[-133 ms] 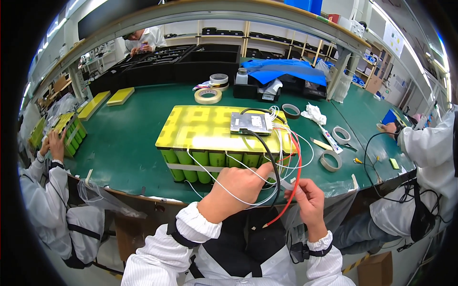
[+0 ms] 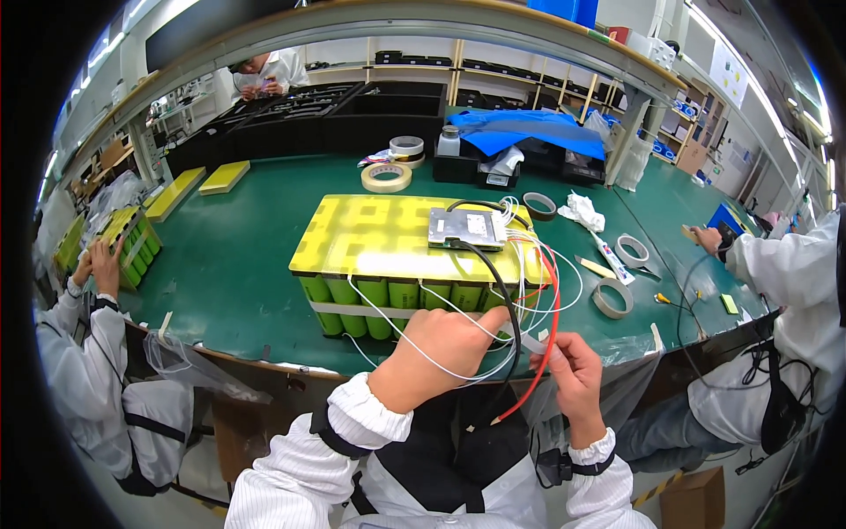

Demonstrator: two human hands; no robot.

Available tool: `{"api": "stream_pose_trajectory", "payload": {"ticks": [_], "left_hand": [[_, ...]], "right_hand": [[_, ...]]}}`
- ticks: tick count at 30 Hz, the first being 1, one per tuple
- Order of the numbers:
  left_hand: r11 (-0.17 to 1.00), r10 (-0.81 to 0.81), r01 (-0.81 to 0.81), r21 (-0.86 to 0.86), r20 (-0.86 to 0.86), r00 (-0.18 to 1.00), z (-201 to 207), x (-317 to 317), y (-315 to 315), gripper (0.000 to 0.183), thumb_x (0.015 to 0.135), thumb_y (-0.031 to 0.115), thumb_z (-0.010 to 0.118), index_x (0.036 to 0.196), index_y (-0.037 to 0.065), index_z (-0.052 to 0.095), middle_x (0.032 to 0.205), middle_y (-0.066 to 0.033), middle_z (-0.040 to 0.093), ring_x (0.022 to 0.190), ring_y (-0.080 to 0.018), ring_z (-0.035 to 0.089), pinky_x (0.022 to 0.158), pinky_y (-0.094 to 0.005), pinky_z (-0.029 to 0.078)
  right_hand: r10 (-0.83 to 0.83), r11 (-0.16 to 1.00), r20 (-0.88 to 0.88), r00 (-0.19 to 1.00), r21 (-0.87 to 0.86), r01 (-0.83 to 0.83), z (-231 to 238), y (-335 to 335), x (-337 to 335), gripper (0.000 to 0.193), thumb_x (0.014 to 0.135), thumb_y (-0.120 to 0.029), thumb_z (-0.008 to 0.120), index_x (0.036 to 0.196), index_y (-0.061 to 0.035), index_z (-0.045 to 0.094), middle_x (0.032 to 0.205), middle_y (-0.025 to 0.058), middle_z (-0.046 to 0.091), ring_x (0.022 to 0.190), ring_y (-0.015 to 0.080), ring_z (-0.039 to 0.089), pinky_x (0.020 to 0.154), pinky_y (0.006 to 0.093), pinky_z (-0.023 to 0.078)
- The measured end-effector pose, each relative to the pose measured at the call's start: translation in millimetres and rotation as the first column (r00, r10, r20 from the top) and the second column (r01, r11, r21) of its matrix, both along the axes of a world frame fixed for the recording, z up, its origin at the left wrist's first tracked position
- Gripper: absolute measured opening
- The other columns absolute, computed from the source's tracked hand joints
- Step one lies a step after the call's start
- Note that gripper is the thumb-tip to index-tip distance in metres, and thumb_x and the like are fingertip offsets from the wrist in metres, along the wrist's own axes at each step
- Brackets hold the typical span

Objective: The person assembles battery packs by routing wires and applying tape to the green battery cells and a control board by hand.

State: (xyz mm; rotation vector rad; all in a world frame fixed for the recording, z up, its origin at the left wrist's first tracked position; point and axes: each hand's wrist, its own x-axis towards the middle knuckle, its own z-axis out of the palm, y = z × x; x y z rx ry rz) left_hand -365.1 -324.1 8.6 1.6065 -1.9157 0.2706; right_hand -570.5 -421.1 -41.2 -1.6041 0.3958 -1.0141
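A battery pack point(image 2: 352, 242) of green cylindrical cells under a yellow top sheet stands in front of me. A pale strip circles its cells. On top lies a flat grey circuit module point(image 2: 467, 227) with white, black and red wires. My left hand point(image 2: 441, 348) is closed against the pack's near right side, among white wires; its fingertips are partly hidden. My right hand point(image 2: 575, 375) pinches a short pale tape strip point(image 2: 531, 342) stretching toward my left fingertips. A red wire point(image 2: 548, 357) hangs in front of the strip, its end loose above my lap.
Tape rolls point(image 2: 612, 298), a yellow knife point(image 2: 595, 266), a white tube point(image 2: 614, 263) and crumpled tissue point(image 2: 582, 212) lie right of the pack. Black bins point(image 2: 388, 119) stand behind. Co-workers sit left and right; the left one touches another pack point(image 2: 132, 247).
The right co-worker's hand has shifted left and lifted slightly, and the black cable beside it has swung. My hands hold nearly the same position.
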Motion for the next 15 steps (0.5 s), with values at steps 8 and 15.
{"api": "stream_pose_trajectory", "payload": {"ticks": [8,15], "left_hand": [[0.999,0.043,-0.043,0.027,-0.014,0.999,-6,-3,-1,0.01,0.085,0.008,0.061,0.095,0.008,0.06,0.063,-0.0147,0.065,0.059,-0.034,0.068,0.052,-0.0434,0.053],[0.991,0.119,-0.127,-0.03,-0.187,0.975,-5,27,51,0.01,0.086,0.008,0.071,0.091,0.007,0.063,0.07,-0.0126,0.066,0.061,-0.0325,0.066,0.054,-0.038,0.051]], "right_hand": [[-0.015,0.999,0.023,1.0,0.038,0.014,3,0,-3,0.021,0.102,-0.01,0.056,0.117,0.0038,0.058,0.093,0.0092,0.07,0.081,0.0137,0.066,0.074,0.0271,0.055],[-0.125,0.991,-0.04,0.991,0.052,0.127,4,-4,-12,0.027,0.097,-0.006,0.061,0.122,0.0015,0.056,0.093,0.0071,0.069,0.078,0.011,0.065,0.068,0.0246,0.053]]}}
